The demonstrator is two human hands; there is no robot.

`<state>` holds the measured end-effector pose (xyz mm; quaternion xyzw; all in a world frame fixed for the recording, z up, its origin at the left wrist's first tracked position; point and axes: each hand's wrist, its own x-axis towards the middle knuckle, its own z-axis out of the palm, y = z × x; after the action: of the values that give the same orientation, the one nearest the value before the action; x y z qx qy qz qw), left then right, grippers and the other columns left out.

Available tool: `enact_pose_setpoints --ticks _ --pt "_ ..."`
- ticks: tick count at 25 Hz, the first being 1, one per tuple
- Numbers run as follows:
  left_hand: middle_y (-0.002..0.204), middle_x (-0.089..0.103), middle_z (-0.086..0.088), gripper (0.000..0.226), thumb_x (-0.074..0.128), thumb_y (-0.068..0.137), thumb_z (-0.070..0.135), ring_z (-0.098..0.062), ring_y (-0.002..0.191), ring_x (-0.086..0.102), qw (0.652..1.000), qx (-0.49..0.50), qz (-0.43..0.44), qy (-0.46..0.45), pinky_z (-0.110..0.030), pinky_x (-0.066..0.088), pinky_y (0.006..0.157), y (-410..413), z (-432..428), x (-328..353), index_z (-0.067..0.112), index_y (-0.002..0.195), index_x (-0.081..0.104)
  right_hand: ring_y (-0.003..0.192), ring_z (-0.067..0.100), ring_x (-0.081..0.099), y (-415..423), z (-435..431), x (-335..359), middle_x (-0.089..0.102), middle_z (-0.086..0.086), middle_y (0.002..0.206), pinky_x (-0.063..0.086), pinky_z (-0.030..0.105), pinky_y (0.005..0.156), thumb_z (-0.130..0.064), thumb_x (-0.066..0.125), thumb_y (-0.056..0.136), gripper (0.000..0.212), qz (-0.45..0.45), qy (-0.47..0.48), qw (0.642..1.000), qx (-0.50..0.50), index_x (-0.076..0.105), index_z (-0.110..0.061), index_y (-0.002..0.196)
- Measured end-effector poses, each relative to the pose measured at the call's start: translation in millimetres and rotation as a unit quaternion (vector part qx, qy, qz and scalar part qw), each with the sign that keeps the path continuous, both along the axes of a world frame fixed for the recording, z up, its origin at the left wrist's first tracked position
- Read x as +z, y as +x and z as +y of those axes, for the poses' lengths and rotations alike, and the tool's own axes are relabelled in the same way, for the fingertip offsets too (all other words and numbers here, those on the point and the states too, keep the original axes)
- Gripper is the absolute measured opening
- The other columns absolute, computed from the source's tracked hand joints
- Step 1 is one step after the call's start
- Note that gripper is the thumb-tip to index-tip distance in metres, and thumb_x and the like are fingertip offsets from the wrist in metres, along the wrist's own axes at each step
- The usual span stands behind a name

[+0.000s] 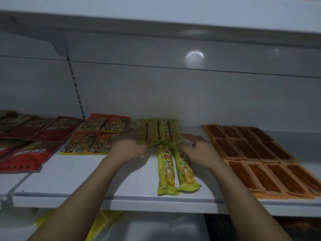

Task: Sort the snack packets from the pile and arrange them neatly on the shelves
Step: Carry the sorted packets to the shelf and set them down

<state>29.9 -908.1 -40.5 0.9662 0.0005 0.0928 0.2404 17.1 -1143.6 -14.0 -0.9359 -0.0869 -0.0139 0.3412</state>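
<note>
Left hand [128, 147] on back row of 4 green snack packets [157, 131], grip blurred, cannot tell. Right hand [199, 150] at their right edge, grip wide, fingers spread.

We count six long green packets [165, 169], four in the back row and two in front; four orange packets with smiling faces [81, 143], two by two; twelve flat orange packets of brown strips [246, 148] on top, three rows of four; at least three red bags [43, 129]

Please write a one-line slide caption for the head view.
Left hand and right hand touch the green packets on the white shelf.
</note>
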Motion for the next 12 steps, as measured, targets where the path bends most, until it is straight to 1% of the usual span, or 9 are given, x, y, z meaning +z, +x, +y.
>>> enact_pose_setpoints --ticks 2,3,4,5,6,7,10,12 --pt "0.148 0.045 -0.011 0.072 0.043 0.086 0.073 -0.034 0.133 0.044 0.996 0.012 0.077 0.040 -0.041 0.040 0.107 33.4 3.7 1.3 0.038 0.147 0.033 0.120 0.021 0.056 26.8 11.5 7.7 0.049 0.003 0.146 0.041 0.024 0.089 -0.041 0.055 0.095 0.049 0.054 -0.046 0.998 -0.003 0.046 -0.031 0.142" --pt "0.149 0.044 -0.013 0.072 0.042 0.088 0.072 -0.035 0.134 0.043 0.993 0.004 0.112 0.048 -0.042 0.040 0.107 47.6 3.4 1.9 0.036 0.150 0.029 0.124 0.020 0.053 39.2 16.3 9.2 0.043 0.001 0.150 0.039 0.024 0.092 -0.042 0.053 0.096 0.051 0.074 -0.055 0.996 -0.002 0.043 -0.031 0.145" --pt "0.148 0.045 -0.013 0.071 0.041 0.090 0.069 -0.035 0.133 0.043 0.990 -0.010 0.127 0.058 -0.041 0.040 0.106 60.4 2.2 1.4 0.032 0.150 0.030 0.129 0.020 0.049 50.3 21.0 9.7 0.039 0.000 0.153 0.038 0.025 0.096 -0.041 0.052 0.096 0.052 0.085 -0.060 0.995 0.001 0.041 -0.030 0.146" --pt "0.145 0.049 -0.013 0.068 0.041 0.092 0.066 -0.034 0.131 0.046 0.989 -0.023 0.128 0.074 -0.038 0.041 0.104 69.8 0.3 0.8 0.028 0.149 0.034 0.132 0.021 0.046 60.0 25.2 8.8 0.039 0.001 0.153 0.037 0.026 0.102 -0.039 0.052 0.097 0.051 0.090 -0.067 0.994 0.007 0.043 -0.028 0.146" --pt "0.142 0.052 -0.012 0.064 0.042 0.093 0.063 -0.033 0.129 0.048 0.989 -0.031 0.119 0.085 -0.036 0.042 0.102 78.6 -2.2 0.3 0.026 0.145 0.040 0.133 0.022 0.045 68.0 29.3 8.0 0.042 0.003 0.152 0.036 0.029 0.105 -0.037 0.051 0.097 0.048 0.094 -0.077 0.992 0.016 0.046 -0.025 0.143" --pt "0.141 0.053 -0.011 0.060 0.043 0.093 0.060 -0.032 0.129 0.048 0.990 -0.034 0.110 0.086 -0.036 0.041 0.101 83.3 -5.5 -0.3 0.026 0.143 0.043 0.131 0.023 0.047 72.1 33.2 6.9 0.047 0.005 0.147 0.037 0.030 0.106 -0.035 0.050 0.098 0.044 0.099 -0.090 0.991 0.026 0.051 -0.021 0.140" --pt "0.146 0.049 -0.012 0.063 0.052 0.092 0.055 -0.031 0.134 0.044 0.992 -0.041 0.109 0.046 -0.035 0.036 0.107 86.9 -17.3 -1.7 0.025 0.146 0.042 0.120 0.026 0.055 74.4 36.6 3.3 0.060 0.009 0.133 0.042 0.032 0.100 -0.034 0.049 0.099 0.037 0.084 -0.109 0.990 0.026 0.062 -0.017 0.129" --pt "0.147 0.047 -0.013 0.070 0.054 0.087 0.060 -0.032 0.136 0.042 0.991 -0.060 0.118 0.018 -0.035 0.034 0.108 90.2 -27.7 -2.4 0.026 0.147 0.040 0.117 0.025 0.057 76.2 26.6 1.0 0.062 0.008 0.129 0.043 0.031 0.097 -0.032 0.050 0.098 0.034 0.072 -0.114 0.991 0.007 0.064 -0.017 0.126"
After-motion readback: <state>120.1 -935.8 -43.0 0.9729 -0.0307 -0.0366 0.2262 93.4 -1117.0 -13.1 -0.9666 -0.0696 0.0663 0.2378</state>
